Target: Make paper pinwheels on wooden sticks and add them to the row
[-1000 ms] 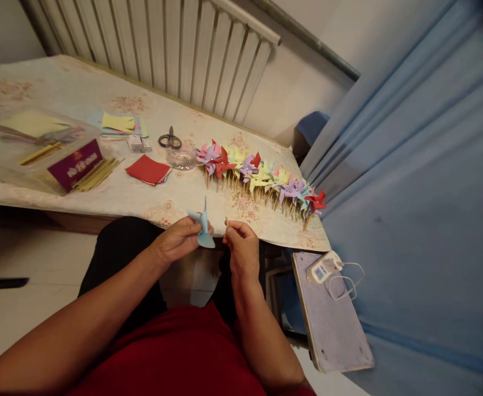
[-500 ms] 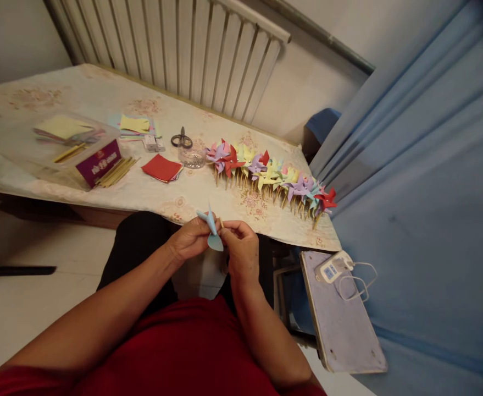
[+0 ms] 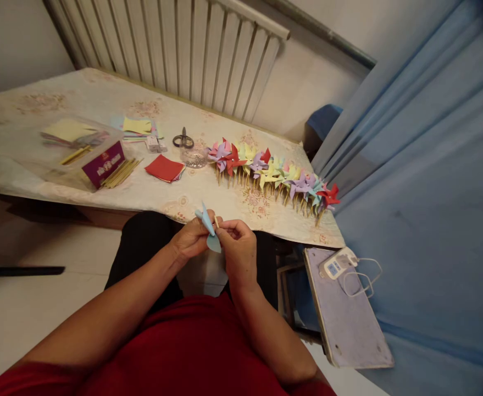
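Note:
Above my lap, my left hand (image 3: pixel 192 236) is closed on a light blue paper pinwheel (image 3: pixel 208 223), whose curled blades stick up and down between my hands. My right hand (image 3: pixel 239 245) pinches a thin wooden stick (image 3: pixel 216 221), its tip showing right beside the pinwheel's back. Whether stick and paper are joined is hidden by my fingers. On the table beyond, finished-looking pinwheels (image 3: pixel 268 175) in red, purple, yellow and blue lie in a long row. A stack of red paper squares (image 3: pixel 165 168) sits left of a clear round dish (image 3: pixel 194 159) holding tiny shiny pieces.
Scissors (image 3: pixel 183 138) lie behind the dish. To the left stand a clear plastic box (image 3: pixel 70 175) with paper and sticks, loose sticks (image 3: pixel 121 173), a small white box (image 3: pixel 155 144) and yellow paper (image 3: pixel 137 126). A stool (image 3: pixel 356 330) at right bears a white corded device (image 3: pixel 338 264).
The stick has tilted slightly in my right fingers and moved left with the pinwheel. The camera view has shifted a little; the things on the table stay in place.

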A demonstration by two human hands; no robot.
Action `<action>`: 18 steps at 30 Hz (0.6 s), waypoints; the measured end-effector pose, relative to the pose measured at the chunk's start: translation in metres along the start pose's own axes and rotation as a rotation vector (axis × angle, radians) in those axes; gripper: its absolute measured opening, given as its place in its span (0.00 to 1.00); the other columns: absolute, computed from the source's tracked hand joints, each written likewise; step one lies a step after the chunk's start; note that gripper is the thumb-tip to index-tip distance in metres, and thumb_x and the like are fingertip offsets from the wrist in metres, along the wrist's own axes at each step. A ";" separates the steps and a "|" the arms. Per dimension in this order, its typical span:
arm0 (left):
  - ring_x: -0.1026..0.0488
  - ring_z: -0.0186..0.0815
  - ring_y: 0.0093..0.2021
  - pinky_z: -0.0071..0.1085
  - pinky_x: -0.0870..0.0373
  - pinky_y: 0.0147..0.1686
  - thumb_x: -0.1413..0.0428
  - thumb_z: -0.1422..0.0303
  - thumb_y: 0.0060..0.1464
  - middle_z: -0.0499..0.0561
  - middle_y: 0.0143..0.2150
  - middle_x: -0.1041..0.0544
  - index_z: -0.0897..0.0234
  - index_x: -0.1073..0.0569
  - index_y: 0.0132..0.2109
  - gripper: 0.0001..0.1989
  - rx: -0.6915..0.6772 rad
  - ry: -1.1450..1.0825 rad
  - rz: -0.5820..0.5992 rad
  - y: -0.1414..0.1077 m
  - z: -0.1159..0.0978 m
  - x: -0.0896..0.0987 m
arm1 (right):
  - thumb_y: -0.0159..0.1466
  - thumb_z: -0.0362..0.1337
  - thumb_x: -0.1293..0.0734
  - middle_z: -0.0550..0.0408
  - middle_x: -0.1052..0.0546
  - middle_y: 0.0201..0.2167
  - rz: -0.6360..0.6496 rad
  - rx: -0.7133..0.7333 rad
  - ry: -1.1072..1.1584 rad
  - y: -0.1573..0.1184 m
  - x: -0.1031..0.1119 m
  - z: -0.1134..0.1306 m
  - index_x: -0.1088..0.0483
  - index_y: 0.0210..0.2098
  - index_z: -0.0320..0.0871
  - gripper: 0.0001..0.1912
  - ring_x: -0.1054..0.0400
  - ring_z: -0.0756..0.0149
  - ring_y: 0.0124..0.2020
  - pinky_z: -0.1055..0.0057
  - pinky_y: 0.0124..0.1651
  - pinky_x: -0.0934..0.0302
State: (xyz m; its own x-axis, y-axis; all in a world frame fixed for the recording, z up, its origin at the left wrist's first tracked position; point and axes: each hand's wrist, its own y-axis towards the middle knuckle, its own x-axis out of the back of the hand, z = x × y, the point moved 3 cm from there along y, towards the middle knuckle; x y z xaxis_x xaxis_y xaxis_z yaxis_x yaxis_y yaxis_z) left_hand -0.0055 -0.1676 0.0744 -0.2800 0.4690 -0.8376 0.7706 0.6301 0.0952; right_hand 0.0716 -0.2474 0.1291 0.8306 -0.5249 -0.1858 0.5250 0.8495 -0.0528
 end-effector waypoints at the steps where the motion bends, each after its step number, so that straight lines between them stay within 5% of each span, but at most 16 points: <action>1: 0.27 0.31 0.28 0.28 0.29 0.33 0.27 0.73 0.39 0.46 0.25 0.27 0.66 0.28 0.26 0.15 -0.002 -0.002 -0.007 0.000 0.000 -0.001 | 0.51 0.39 0.26 0.62 0.26 0.20 -0.001 0.001 -0.006 -0.001 -0.001 0.001 0.27 0.27 0.43 0.08 0.34 0.71 0.22 0.74 0.27 0.40; 18: 0.25 0.31 0.28 0.28 0.26 0.35 0.28 0.77 0.37 0.45 0.25 0.27 0.66 0.30 0.26 0.16 0.011 -0.044 -0.062 0.001 0.002 0.006 | 0.51 0.40 0.27 0.62 0.26 0.20 -0.003 -0.008 -0.082 -0.003 -0.004 0.005 0.27 0.27 0.42 0.09 0.34 0.71 0.23 0.73 0.28 0.39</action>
State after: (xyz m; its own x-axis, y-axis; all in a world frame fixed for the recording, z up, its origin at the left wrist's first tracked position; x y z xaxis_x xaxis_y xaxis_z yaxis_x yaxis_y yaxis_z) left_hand -0.0057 -0.1652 0.0683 -0.3017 0.4015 -0.8648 0.7590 0.6500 0.0370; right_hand 0.0676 -0.2479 0.1345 0.8419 -0.5294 -0.1044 0.5258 0.8484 -0.0613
